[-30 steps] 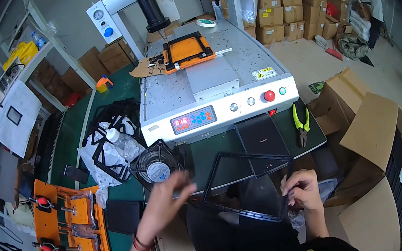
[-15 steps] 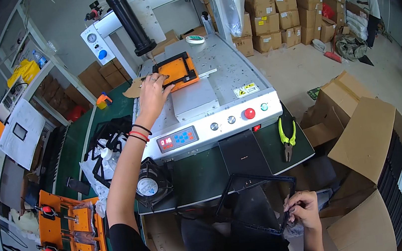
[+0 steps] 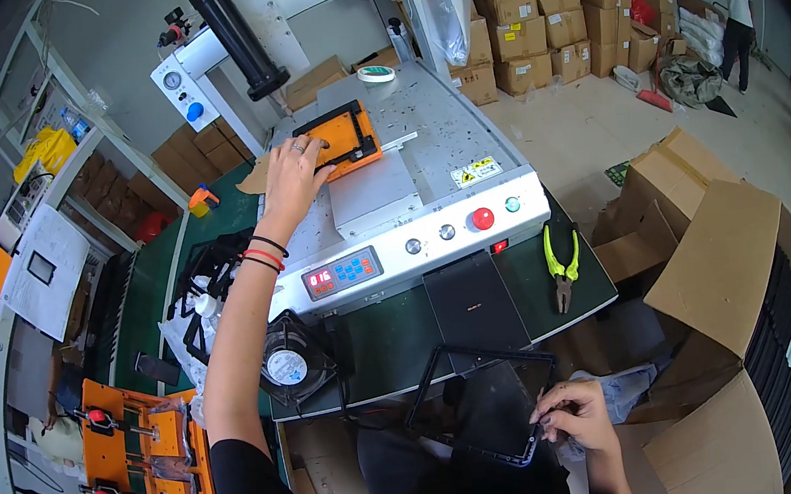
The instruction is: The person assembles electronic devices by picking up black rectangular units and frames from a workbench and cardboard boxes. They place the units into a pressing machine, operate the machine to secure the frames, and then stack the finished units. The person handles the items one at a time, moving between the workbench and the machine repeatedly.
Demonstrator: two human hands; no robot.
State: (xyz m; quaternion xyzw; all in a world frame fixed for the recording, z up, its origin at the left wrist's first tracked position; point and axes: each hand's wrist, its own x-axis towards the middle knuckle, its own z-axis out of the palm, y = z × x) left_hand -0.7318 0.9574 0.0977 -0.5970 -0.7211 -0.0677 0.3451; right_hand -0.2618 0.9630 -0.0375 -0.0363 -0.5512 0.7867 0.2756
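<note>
My left hand (image 3: pixel 293 179) reaches forward to an orange fixture (image 3: pixel 341 137) on the machine's grey bed. Its fingers are bent over the near left side of a black rectangular frame (image 3: pixel 365 126) seated in that fixture; the fingertips are partly hidden. Low in front of my lap, my right hand (image 3: pixel 576 412) pinches a second thin black frame (image 3: pixel 505 354) by its right side. That frame is tilted, and its middle is open. Beyond it, a flat black panel (image 3: pixel 474 304) lies at the table's front edge.
A black dispensing barrel (image 3: pixel 237 39) hangs above the fixture. Pliers with yellow-green handles (image 3: pixel 564 266) lie on the right; a fan (image 3: pixel 291 363) stands left. Orange clamp jigs (image 3: pixel 146 465) are at lower left. An open carton (image 3: pixel 715 277) holds several black parts. Another person (image 3: pixel 735 8) stands far right.
My right hand has moved a little left with the black frame. My left hand stays at the fixture. The view has shifted slightly.
</note>
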